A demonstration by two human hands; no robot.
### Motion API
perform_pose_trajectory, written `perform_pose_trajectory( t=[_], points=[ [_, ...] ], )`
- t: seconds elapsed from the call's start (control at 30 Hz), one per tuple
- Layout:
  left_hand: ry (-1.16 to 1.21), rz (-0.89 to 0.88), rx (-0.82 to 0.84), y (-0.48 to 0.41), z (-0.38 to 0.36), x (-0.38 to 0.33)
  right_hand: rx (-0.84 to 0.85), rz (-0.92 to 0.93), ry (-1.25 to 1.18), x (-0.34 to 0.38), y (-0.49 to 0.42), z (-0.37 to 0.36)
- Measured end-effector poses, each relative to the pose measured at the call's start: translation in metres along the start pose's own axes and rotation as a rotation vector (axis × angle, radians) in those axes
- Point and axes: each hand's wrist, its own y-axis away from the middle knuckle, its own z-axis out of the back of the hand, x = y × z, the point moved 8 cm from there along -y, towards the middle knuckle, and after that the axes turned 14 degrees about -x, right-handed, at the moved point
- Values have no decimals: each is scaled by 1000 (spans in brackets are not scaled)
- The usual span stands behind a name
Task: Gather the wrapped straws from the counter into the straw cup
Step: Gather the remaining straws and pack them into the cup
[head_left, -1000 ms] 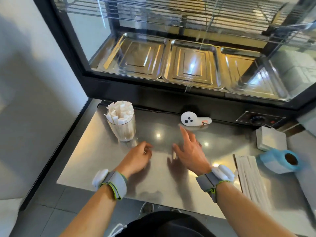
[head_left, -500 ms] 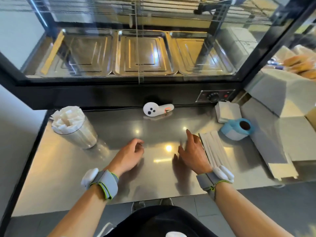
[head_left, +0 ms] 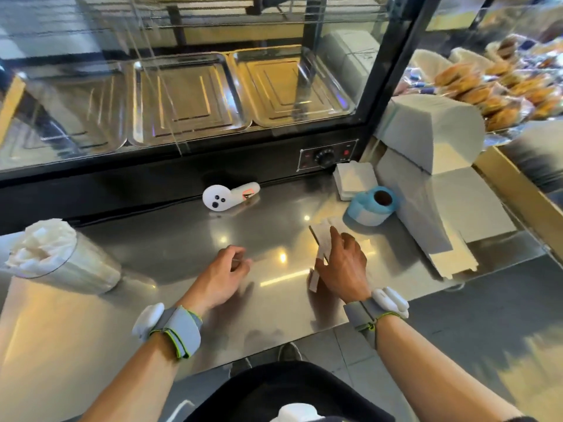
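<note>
While my right hand (head_left: 342,268) lies over the near end of the pile of wrapped straws (head_left: 322,245) on the steel counter (head_left: 91,315), its fingers are curled down onto the paper sleeves with the thumb against the pile's left edge; whether they actually pinch any I cannot tell. Left hand (head_left: 224,277) holds nothing, fingers loosely half-curled, resting low on the bare counter well apart from the straws. Straw cup (head_left: 61,260) sits far left, already packed with white wrappers, well away from both hands. Behind the pile: blue tape roll (head_left: 373,205), and a white controller (head_left: 227,197) by the display case. Change from half a second ago: the right hand was just left of the pile, fingers spread; it has now moved onto it. Left hand barely shifted.
</note>
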Motion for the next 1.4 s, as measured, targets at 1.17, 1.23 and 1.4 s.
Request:
perform_pose_trajectory(
  t=[1.17,1.23,1.4],
  points=[
    [60,111,-2,16,6,13,92,-178,242,20,-22,-47],
    [57,110,-14,15,9,14,37,-173,215,20,-30,-53],
    [53,101,-52,14,22,19,209,-254,423,7,-23,-31]
  ],
)
